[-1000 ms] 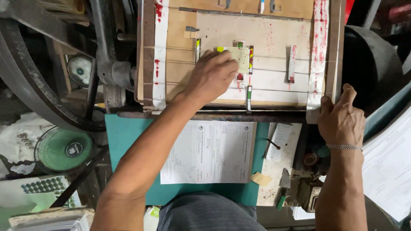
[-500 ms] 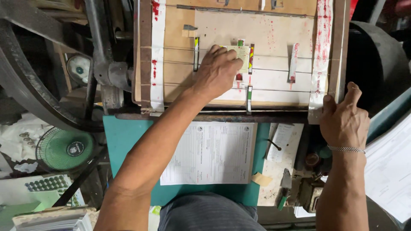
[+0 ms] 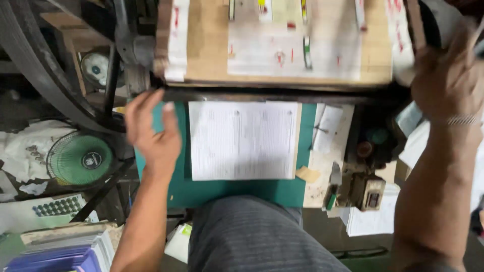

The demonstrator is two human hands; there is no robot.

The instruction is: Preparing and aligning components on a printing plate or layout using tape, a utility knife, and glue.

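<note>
Nearest you is your own lap in grey striped cloth point(image 3: 257, 236), with a stack of blue and purple booklets point(image 3: 60, 254) at the near left and loose white sheets point(image 3: 370, 221) at the near right. Just beyond the lap runs the green board point(image 3: 237, 191), and on it lies the stack of printed sheets point(image 3: 242, 140), flat and square, with nothing on top of it. Right of the stack sit a paper-covered ledge with a small knife point(image 3: 334, 184) and a boxy switch point(image 3: 372, 194). On the left, past a sheet of round stickers point(image 3: 58, 206), stands a green fan point(image 3: 80, 160) under a big dark belt wheel point(image 3: 35, 65).

Half a second ago your left hand lay flat on the wooden platen among the coloured guide strips; now it has come back toward you, off the platen. Your right hand has risen from the platen's right corner and is blurred with motion.

Your left hand point(image 3: 154, 133) hovers over the left part of the green board, just left of the printed stack, palm down, fingers loosely spread and holding nothing. Your right hand point(image 3: 446, 75), with a metal bracelet point(image 3: 461, 120) at the wrist, is at the far right edge of the wooden platen point(image 3: 212, 45); it is too blurred to tell its grasp.
</note>
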